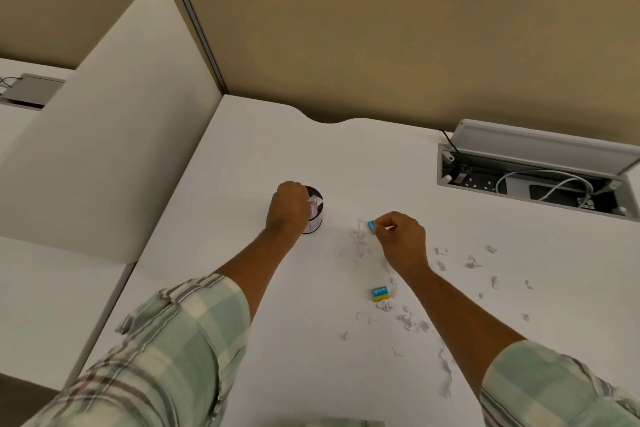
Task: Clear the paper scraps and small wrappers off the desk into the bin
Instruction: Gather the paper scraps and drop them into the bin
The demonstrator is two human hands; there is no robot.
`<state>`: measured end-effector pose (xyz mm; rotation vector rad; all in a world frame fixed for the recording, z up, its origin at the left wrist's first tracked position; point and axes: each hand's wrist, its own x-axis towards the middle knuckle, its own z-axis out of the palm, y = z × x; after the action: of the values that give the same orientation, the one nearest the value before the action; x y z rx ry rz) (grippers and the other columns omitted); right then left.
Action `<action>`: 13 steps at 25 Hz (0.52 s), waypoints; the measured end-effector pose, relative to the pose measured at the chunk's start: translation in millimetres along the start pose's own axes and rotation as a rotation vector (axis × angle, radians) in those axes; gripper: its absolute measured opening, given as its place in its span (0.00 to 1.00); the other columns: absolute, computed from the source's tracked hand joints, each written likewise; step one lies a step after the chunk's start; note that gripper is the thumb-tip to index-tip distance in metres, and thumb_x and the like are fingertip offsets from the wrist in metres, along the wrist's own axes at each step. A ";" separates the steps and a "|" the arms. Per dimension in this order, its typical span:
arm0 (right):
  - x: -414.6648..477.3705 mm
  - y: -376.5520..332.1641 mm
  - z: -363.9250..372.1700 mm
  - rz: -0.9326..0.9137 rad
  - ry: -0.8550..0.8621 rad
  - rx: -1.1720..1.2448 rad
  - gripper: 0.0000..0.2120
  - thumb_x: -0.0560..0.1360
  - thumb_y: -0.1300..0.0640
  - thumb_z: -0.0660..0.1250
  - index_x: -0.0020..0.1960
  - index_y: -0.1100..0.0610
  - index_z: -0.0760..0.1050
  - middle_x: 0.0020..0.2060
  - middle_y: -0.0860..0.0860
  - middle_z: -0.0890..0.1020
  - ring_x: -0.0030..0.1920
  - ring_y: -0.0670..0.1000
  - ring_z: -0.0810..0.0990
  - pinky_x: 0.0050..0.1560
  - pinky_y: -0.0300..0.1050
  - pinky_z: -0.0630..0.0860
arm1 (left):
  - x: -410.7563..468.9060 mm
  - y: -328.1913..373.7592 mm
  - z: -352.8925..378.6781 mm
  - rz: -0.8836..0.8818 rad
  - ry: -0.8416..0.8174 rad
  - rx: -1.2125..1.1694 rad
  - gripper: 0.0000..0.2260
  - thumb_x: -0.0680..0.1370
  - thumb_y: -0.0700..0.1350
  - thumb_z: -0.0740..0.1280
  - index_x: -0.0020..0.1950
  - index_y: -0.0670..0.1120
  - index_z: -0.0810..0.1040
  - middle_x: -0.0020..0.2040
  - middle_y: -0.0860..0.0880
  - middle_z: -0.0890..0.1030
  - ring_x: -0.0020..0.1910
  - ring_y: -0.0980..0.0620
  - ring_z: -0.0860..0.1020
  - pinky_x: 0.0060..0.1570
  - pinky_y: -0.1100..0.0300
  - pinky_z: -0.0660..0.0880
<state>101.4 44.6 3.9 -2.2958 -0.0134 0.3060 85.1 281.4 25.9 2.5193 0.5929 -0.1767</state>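
A small dark round bin stands on the white desk, with white paper showing inside it. My left hand sits over the bin's left rim, fingers closed on white paper scraps. To the right, my right hand pinches a small blue wrapper just above the desk. A second blue and yellow wrapper lies nearer to me. Several white paper scraps are scattered across the desk's right half.
An open cable box with a raised lid, sockets and white cables is set into the desk at the back right. A beige partition runs behind the desk. A cream side panel stands at the left.
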 end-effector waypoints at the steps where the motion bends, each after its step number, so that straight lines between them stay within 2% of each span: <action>1: -6.1 9.9 -4.7 0.028 0.004 0.001 0.04 0.76 0.60 0.70 0.45 0.53 0.83 0.43 0.48 0.85 0.44 0.48 0.82 0.46 0.39 0.75 | 2.2 2.6 3.0 0.005 -0.044 0.069 0.06 0.79 0.35 0.64 0.51 0.35 0.80 0.54 0.38 0.82 0.54 0.42 0.82 0.54 0.53 0.77; 8: -34.5 56.0 -31.7 0.074 0.003 -0.041 0.05 0.76 0.59 0.69 0.46 0.53 0.83 0.41 0.45 0.85 0.42 0.44 0.81 0.43 0.34 0.74 | 11.0 16.0 12.6 0.019 -0.140 0.337 0.09 0.75 0.37 0.69 0.55 0.39 0.79 0.57 0.39 0.81 0.55 0.40 0.82 0.53 0.53 0.79; 13: -40.9 62.2 -39.6 0.074 -0.002 -0.053 0.05 0.77 0.60 0.69 0.47 0.53 0.83 0.41 0.46 0.84 0.44 0.47 0.81 0.46 0.38 0.75 | 17.5 23.3 4.7 -0.003 -0.116 0.270 0.08 0.77 0.38 0.70 0.55 0.39 0.81 0.56 0.38 0.81 0.54 0.39 0.82 0.52 0.53 0.79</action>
<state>65.1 -30.8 -7.0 -2.3520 0.0633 0.3493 111.2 267.9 28.8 2.7429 0.5581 -0.4267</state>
